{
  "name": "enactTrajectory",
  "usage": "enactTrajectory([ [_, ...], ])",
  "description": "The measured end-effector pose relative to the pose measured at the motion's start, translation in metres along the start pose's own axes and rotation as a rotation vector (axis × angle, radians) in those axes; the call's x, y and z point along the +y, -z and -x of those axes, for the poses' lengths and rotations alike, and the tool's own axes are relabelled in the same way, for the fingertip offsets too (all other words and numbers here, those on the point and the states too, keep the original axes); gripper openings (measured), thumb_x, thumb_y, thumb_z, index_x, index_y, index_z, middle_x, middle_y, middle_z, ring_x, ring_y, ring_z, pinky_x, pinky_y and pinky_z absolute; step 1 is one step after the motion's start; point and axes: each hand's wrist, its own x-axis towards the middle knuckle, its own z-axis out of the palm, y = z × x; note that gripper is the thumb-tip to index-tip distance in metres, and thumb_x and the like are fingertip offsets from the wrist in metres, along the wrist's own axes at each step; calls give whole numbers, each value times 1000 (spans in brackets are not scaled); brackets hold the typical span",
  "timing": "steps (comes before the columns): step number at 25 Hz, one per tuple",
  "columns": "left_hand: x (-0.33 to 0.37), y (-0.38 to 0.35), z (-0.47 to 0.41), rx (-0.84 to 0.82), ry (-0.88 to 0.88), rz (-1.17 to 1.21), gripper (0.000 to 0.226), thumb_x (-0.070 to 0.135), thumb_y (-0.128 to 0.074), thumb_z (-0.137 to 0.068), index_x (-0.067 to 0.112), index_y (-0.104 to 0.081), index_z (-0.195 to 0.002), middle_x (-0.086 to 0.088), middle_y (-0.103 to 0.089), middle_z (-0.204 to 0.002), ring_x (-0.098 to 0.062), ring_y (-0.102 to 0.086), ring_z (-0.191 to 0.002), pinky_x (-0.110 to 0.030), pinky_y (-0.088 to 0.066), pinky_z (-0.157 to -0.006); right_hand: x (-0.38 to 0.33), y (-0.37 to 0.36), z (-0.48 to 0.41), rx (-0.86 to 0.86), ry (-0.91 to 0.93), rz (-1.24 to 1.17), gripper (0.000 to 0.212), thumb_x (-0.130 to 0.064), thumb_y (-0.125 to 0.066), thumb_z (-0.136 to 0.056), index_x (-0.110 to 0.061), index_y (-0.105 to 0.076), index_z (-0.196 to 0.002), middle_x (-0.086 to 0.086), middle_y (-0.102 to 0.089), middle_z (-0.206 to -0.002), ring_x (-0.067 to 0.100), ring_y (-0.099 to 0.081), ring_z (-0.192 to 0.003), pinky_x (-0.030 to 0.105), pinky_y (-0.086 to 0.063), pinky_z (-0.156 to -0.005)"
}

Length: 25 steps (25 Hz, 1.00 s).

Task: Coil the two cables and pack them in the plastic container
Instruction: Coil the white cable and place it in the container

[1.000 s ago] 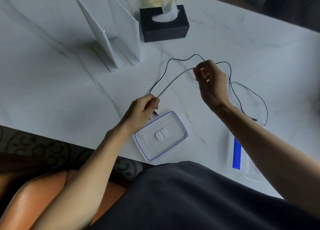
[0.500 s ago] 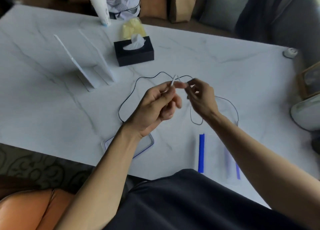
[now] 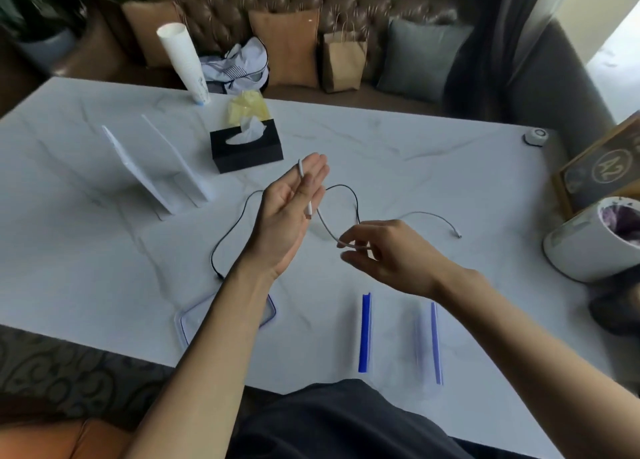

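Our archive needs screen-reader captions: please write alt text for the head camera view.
Left hand, fingers straight, carries a thin white cable that the right hand pinches farther along; a thin black cable and a clear plastic container with blue clips lie on the white marble table.

Soft daylight enters from two o'clock, where the window opening [image 3: 620, 43] is blown out to white. The marble counter [image 3: 104, 251] carries a cool, even sheen, with a faint, diffuse shadow beside the left hand [image 3: 287, 223]. The sofa [image 3: 225, 19] at twelve o'clock sits dim. Straight edges bow toward the corners, and the right hand [image 3: 391, 254] and the white cable [image 3: 327, 228] look slightly smeared.
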Motion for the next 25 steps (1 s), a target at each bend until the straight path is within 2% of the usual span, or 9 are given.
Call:
enactTrajectory([
  [4, 23, 15, -5, -114, 134, -72, 39, 16, -39, -103, 3, -44, -140, -10, -54, -142, -18, -54, -130, -27, -45, -106, -26, 40, -19, 74, 121, 87, 10, -23, -64, -94, -20, -72, -99, -9, -56, -84, -8, -47, -60, 18, -37, -60],
  [6, 35, 21, -5, -220, 199, -104, 38, 17, -39, -103, -1, -49, -135, -15, -60, -136, -25, -61, -123, -31, -51, -99, -39, 62, -35, 100, 168, 97, 9, -20, -69, -90, -20, -74, -97, -6, -57, -86, -7, -49, -64, 15, -39, -63],
  [9, 55, 25, -3, -406, 216, -35, 40, 19, -38, -100, -1, -54, -130, -18, -64, -131, -36, -62, -120, -37, -51, -99, -54, 90, -55, 194, 178, 60, 8, -12, -76, -83, -16, -74, -90, -6, -60, -83, 8, -56, -66, 19, -41, -61],
  [13, 74, 23, -6, -632, 204, 26, 47, 28, -44, -95, 0, -53, -131, -18, -64, -130, -36, -61, -121, -28, -50, -94, -67, 112, -76, 258, 202, -41, 15, -22, -80, -77, -11, -71, -83, -19, -57, -79, 11, -56, -66, 18, -43, -62],
  [15, 79, 19, -9, -726, 194, 47, 52, 33, -48, -92, -1, -52, -132, -15, -65, -129, -35, -63, -118, -24, -49, -91, -71, 117, -85, 275, 204, -97, 20, -27, -80, -76, -10, -70, -82, -17, -60, -79, 12, -58, -67, 21, -46, -62],
  [17, 83, 14, -10, -783, 170, 88, 51, 34, -50, -93, 1, -54, -131, -14, -66, -128, -32, -64, -115, -21, -49, -88, -70, 117, -94, 274, 189, -194, 18, -23, -79, -78, -9, -69, -82, -11, -65, -80, 17, -63, -68, 27, -50, -63],
  [20, 91, 5, -12, -780, 127, 227, 45, 28, -50, -96, 0, -56, -131, -14, -64, -130, -30, -62, -119, -19, -50, -89, -65, 102, -102, 233, 180, -430, 8, -5, -71, -83, -6, -64, -81, 1, -66, -76, 12, -62, -67, 25, -50, -61],
  [22, 97, -1, -15, -696, 68, 325, 42, 21, -47, -98, 0, -54, -133, -16, -61, -134, -30, -57, -126, -24, -48, -99, -59, 86, -102, 248, 120, -560, 12, 6, -58, -84, -3, -59, -77, 8, -60, -68, 10, -55, -59, 21, -46, -53],
  [25, 102, -2, -22, -461, -42, 322, 42, 14, -38, -99, -1, -45, -138, -17, -54, -142, -27, -50, -134, -27, -42, -108, -50, 65, -95, 285, -74, -637, 26, -6, -55, -96, -9, -59, -70, 9, -48, -53, 13, -41, -46, 19, -34, -45],
])
